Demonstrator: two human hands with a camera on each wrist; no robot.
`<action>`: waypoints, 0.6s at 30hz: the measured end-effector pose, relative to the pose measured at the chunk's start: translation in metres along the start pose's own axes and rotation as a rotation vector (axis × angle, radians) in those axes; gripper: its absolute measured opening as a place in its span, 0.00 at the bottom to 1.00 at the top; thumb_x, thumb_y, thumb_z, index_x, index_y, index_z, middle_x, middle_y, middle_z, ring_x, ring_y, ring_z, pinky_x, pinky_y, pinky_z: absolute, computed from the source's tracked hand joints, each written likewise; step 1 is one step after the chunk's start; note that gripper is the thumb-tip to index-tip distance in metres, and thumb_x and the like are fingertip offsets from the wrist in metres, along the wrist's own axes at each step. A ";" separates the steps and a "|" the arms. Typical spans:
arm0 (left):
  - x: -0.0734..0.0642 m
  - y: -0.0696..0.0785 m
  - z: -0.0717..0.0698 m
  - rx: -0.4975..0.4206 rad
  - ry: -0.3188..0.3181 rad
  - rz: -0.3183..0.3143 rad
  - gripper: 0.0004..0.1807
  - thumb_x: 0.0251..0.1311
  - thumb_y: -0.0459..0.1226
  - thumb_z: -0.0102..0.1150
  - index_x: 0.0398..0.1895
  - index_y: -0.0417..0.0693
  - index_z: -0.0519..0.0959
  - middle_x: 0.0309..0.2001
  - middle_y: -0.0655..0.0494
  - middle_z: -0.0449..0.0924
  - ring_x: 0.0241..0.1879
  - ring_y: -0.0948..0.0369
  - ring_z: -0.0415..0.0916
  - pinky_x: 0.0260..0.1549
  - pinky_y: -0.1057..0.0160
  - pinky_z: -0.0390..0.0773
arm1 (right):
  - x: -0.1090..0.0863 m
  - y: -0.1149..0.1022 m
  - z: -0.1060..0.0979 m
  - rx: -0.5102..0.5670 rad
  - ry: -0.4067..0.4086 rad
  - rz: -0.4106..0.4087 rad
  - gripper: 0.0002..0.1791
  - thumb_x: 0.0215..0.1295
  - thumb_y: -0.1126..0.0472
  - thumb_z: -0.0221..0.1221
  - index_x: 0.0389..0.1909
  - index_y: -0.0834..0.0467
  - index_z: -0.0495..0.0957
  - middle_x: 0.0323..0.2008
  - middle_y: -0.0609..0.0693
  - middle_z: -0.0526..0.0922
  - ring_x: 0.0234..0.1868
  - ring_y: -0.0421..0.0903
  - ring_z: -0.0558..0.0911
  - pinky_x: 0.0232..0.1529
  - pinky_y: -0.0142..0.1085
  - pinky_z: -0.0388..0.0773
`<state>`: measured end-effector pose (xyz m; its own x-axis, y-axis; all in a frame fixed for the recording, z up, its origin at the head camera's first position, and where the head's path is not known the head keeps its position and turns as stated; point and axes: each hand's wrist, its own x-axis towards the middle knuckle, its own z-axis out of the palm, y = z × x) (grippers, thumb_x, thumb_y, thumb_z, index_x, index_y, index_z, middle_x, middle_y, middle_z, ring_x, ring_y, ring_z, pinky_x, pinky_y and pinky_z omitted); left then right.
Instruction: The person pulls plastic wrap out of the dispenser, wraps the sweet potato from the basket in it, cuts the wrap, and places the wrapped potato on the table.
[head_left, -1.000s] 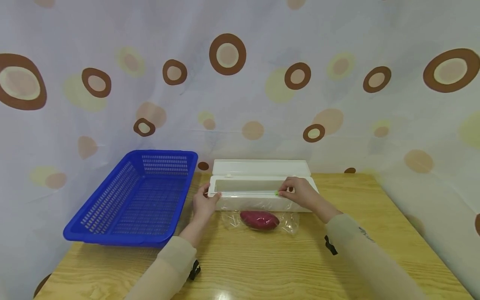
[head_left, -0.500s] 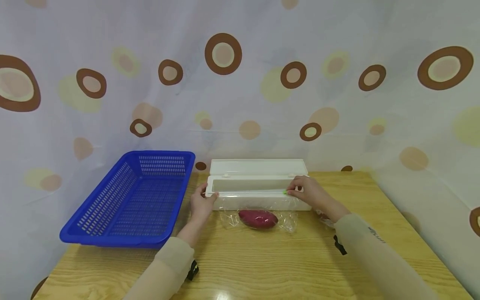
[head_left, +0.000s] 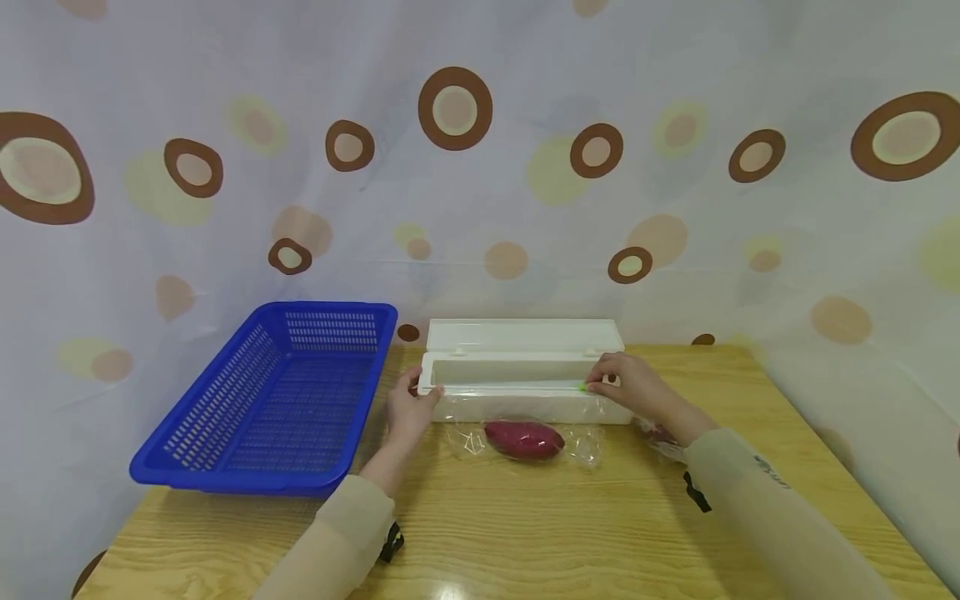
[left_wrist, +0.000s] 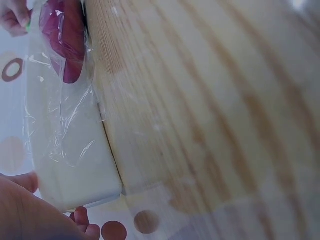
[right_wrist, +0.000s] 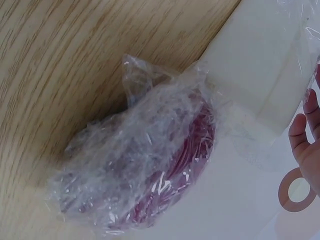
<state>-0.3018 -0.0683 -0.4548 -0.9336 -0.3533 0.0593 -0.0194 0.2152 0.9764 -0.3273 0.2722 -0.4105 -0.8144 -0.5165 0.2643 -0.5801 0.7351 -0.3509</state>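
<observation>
A white cling film dispenser box point(head_left: 525, 408) stands on the table with its lid point(head_left: 525, 335) raised at the back. My left hand point(head_left: 408, 411) grips the box's left end, thumb on the front rim. At the right part of that rim, my right hand point(head_left: 636, 387) pinches a small green slide cutter point(head_left: 582, 387). Clear cling film point(head_left: 587, 446) hangs over the box front onto the table, and a reddish-purple sweet potato point(head_left: 525, 440) lies with it. In the right wrist view, a second sweet potato point(right_wrist: 197, 132) is bundled in crumpled film beside the box's right end.
A blue plastic basket point(head_left: 365, 408) with slotted walls stands left of the box, close to my left forearm. Behind the wooden table point(head_left: 525, 533) hangs a pale curtain point(head_left: 517, 208) with brown rings and dots.
My right hand has slid the green cutter rightward along the box's front rim. The left hand keeps its grip on the left end. The wrapped sweet potato at right has come into view.
</observation>
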 end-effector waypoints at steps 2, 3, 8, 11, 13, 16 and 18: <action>0.000 0.000 0.000 0.002 0.001 -0.001 0.28 0.53 0.30 0.65 0.60 0.37 0.71 0.49 0.40 0.78 0.41 0.54 0.75 0.33 0.63 0.78 | -0.001 0.000 -0.001 -0.003 -0.009 0.008 0.02 0.60 0.60 0.62 0.30 0.51 0.83 0.30 0.41 0.78 0.31 0.39 0.71 0.34 0.36 0.71; 0.000 0.000 0.000 0.001 -0.002 -0.005 0.28 0.53 0.31 0.65 0.60 0.38 0.71 0.49 0.41 0.77 0.41 0.54 0.75 0.34 0.63 0.77 | -0.001 0.001 -0.001 -0.006 -0.012 0.010 0.02 0.60 0.60 0.62 0.31 0.51 0.83 0.30 0.41 0.78 0.31 0.39 0.71 0.34 0.36 0.71; -0.001 0.002 -0.001 -0.002 -0.017 -0.010 0.29 0.54 0.32 0.65 0.61 0.39 0.70 0.51 0.41 0.77 0.42 0.53 0.75 0.37 0.63 0.77 | -0.002 0.003 -0.001 -0.009 -0.016 0.003 0.02 0.61 0.59 0.62 0.31 0.50 0.83 0.30 0.40 0.78 0.32 0.39 0.71 0.35 0.36 0.71; -0.002 0.004 -0.001 -0.001 -0.020 -0.010 0.28 0.55 0.32 0.64 0.61 0.39 0.70 0.51 0.41 0.77 0.43 0.53 0.75 0.37 0.62 0.77 | -0.003 0.005 -0.002 -0.004 -0.014 -0.004 0.02 0.61 0.59 0.62 0.31 0.50 0.83 0.30 0.40 0.78 0.32 0.39 0.71 0.34 0.36 0.71; -0.003 0.004 0.001 0.002 -0.017 -0.006 0.28 0.55 0.31 0.64 0.61 0.38 0.71 0.51 0.41 0.77 0.43 0.52 0.75 0.37 0.62 0.78 | -0.005 0.008 -0.003 -0.005 -0.009 -0.002 0.02 0.61 0.59 0.62 0.31 0.50 0.83 0.30 0.40 0.78 0.32 0.39 0.71 0.34 0.35 0.71; -0.003 0.004 0.003 0.001 -0.015 -0.006 0.28 0.55 0.31 0.64 0.60 0.38 0.71 0.51 0.41 0.77 0.43 0.52 0.75 0.37 0.62 0.78 | -0.010 0.013 -0.006 -0.003 -0.011 0.009 0.02 0.61 0.58 0.61 0.31 0.51 0.82 0.31 0.41 0.78 0.32 0.39 0.72 0.34 0.35 0.72; -0.003 0.004 0.003 0.004 -0.016 -0.005 0.28 0.55 0.31 0.64 0.60 0.38 0.71 0.51 0.41 0.77 0.42 0.53 0.75 0.35 0.63 0.77 | -0.014 0.018 -0.009 0.001 -0.004 0.029 0.02 0.61 0.59 0.61 0.31 0.51 0.82 0.31 0.42 0.78 0.32 0.39 0.72 0.33 0.35 0.72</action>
<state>-0.3001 -0.0633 -0.4518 -0.9391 -0.3398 0.0506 -0.0259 0.2169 0.9758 -0.3260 0.2969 -0.4124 -0.8309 -0.4969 0.2505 -0.5564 0.7493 -0.3590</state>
